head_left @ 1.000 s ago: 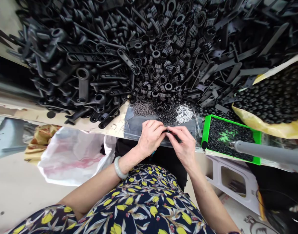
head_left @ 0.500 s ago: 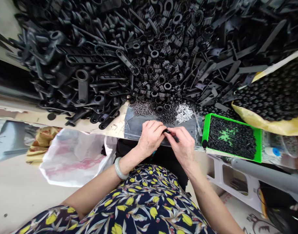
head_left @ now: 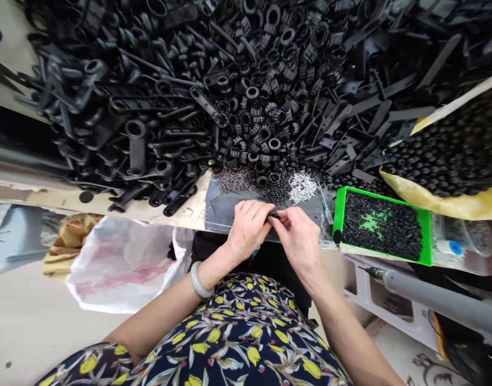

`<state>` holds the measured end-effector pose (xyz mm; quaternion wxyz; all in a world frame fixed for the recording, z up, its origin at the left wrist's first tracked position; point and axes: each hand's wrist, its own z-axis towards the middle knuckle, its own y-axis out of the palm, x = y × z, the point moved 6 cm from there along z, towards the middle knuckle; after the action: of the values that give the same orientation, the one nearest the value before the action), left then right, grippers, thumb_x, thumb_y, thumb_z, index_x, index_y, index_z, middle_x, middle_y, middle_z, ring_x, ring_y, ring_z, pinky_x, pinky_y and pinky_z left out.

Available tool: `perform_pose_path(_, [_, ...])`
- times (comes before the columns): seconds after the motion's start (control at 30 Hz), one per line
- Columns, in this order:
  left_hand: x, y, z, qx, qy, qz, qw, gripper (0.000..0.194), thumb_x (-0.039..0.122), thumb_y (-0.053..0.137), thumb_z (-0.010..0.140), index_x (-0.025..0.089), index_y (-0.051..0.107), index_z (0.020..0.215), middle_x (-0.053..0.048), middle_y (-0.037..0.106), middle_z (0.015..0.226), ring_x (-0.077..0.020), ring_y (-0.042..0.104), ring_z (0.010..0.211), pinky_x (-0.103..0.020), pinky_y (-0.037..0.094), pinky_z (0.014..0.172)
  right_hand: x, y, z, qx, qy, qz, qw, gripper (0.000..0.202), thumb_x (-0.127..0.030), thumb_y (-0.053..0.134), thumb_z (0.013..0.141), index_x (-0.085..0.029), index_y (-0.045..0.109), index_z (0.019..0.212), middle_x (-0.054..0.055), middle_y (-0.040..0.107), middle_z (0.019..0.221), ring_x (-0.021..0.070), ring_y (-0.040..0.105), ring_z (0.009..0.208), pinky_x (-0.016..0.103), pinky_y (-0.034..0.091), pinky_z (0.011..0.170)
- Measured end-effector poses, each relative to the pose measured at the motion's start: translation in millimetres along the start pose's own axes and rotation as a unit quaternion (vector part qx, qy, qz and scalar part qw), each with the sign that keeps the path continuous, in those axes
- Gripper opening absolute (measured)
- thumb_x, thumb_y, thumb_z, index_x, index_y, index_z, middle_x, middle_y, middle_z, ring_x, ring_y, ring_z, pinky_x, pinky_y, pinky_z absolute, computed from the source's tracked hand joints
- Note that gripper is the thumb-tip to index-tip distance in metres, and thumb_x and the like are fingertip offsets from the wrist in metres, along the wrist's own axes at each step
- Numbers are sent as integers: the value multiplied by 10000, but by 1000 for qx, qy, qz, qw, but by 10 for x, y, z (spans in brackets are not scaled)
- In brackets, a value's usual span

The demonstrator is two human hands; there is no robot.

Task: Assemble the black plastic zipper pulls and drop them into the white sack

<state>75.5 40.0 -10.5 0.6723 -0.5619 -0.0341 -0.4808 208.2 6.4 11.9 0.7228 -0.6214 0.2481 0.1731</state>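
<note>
My left hand (head_left: 249,228) is closed round a small black part (head_left: 273,214), most of which its fingers hide. From the other side, the fingertips of my right hand (head_left: 297,230) pinch the same part. Both hands are together over the front edge of a dark grey mat (head_left: 225,212). Just beyond them on the mat lie small springs or screws (head_left: 234,181), tiny black pieces (head_left: 276,195) and a pile of silver pins (head_left: 303,187).
Black handles (head_left: 137,147), rings (head_left: 252,93) and flat strips (head_left: 378,116) are heaped behind the mat. A green tray (head_left: 340,214) of black bits stands at the right, near a yellow-edged sack (head_left: 439,203). A white bag (head_left: 120,268) hangs at the left, below the table edge.
The small black part shows a little more between my fingers, which have shifted slightly. Both hands stay in nearly the same place, and the camera view has moved a little.
</note>
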Motion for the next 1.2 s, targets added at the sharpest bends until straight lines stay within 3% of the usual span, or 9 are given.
perform_pose_path(0.1, [32,-54,-20,-5,10,-18,1000,501,121,594,922,164,536,1418,-137,710,1290,-306,619,1230,-476,436,1068,54,18,-57,-12,7,44,999,155,-361,633,1025,-222,700,1035,40,698,911,190,666,803,331,547,766])
perform_pose_path(0.23, [72,-132,-39,6,24,-56,998,624,138,588,895,164,452,1504,-161,671,1343,-321,579,1299,-533,416,1140,281,-120,-101,-39,40,150,987,413,-425,714,977,-249,660,1347,33,735,1006,168,693,776,315,592,736])
perform_pose_path(0.33, [81,-118,-17,21,19,-70,997,475,212,627,955,189,540,1421,-136,703,1289,-302,615,1251,-535,416,1163,442,-328,-48,4,41,70,997,216,-400,630,1028,-237,751,1102,34,745,967,177,697,809,315,556,747])
perform_pose_path(0.4, [99,-78,10,37,22,-74,996,305,223,637,994,204,622,1298,-105,743,1191,-268,654,1164,-489,464,1117,487,-371,23,15,30,-2,999,241,-389,589,1046,-227,751,971,36,735,913,183,683,795,325,529,765])
perform_pose_path(0.53, [129,10,59,63,26,-91,993,144,180,647,1007,202,676,1146,-62,773,1016,-221,683,1008,-416,529,991,533,-260,154,29,37,-49,998,276,-450,605,1030,-217,735,959,36,702,860,174,641,713,314,506,722])
perform_pose_path(0.67, [120,36,75,64,24,-114,991,124,201,654,1011,213,692,1129,-50,785,1000,-216,698,990,-413,537,965,539,-186,180,43,33,-77,996,256,-381,566,1048,-215,720,928,38,695,868,174,632,724,305,478,710])
perform_pose_path(0.9, [78,19,88,37,9,-144,989,119,234,680,1002,201,709,1113,-61,797,1023,-220,707,1001,-421,539,972,271,-349,25,-12,16,51,999,207,-357,579,1053,-221,701,956,15,680,875,146,603,712,291,471,706])
perform_pose_path(1.0, [70,14,106,27,-7,-152,988,108,237,676,1003,195,714,1095,-66,794,1005,-223,704,986,-420,543,946,163,-332,-17,-54,14,98,994,196,-358,595,1047,-225,697,946,8,683,875,139,591,706,284,470,692])
perform_pose_path(1.2, [85,-16,139,28,-16,-159,987,87,208,658,1006,190,726,1057,-65,795,985,-211,703,937,-401,544,895,171,-252,11,-61,35,122,990,208,-379,621,1026,-226,705,912,1,678,835,139,586,656,290,474,658])
